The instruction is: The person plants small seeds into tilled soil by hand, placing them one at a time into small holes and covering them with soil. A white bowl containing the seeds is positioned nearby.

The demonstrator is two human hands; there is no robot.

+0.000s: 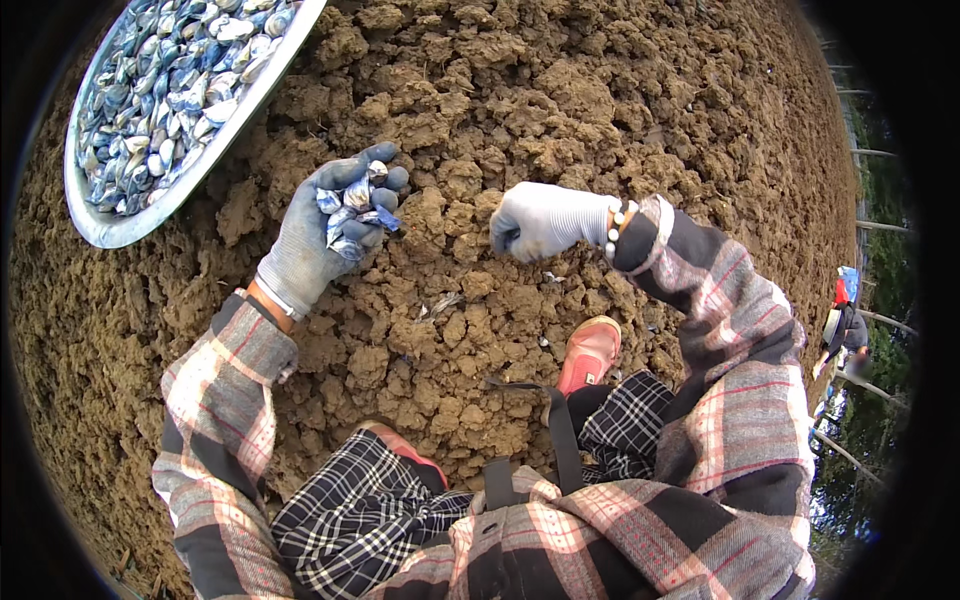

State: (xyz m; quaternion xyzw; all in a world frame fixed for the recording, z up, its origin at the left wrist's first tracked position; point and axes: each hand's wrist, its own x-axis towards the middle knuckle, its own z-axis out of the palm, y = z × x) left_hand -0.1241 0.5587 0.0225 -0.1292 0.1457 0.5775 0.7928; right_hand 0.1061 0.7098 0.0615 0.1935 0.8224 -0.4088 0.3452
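Note:
My left hand point(330, 217), in a grey-white work glove stained blue, is turned palm up. Several blue-stained cloves point(357, 195), which look like garlic, lie in its palm under half-curled fingers. To the right, my right hand point(544, 223), gloved the same way, is held low over the clods with its fingers curled under. Its back faces me, so whether it holds anything is hidden. A pale oval basin point(124, 234) at the upper left, cut by the view's edge, is heaped with many more such cloves point(172, 105).
Rough, cloddy brown soil point(465, 360) spreads all around. My pink shoes point(592, 349) stand on it. Dry scraps point(442, 304) lie between them and my hands. A dark strap point(562, 439) hangs at my waist. Another person point(847, 330) is far off at the right, near poles and trees.

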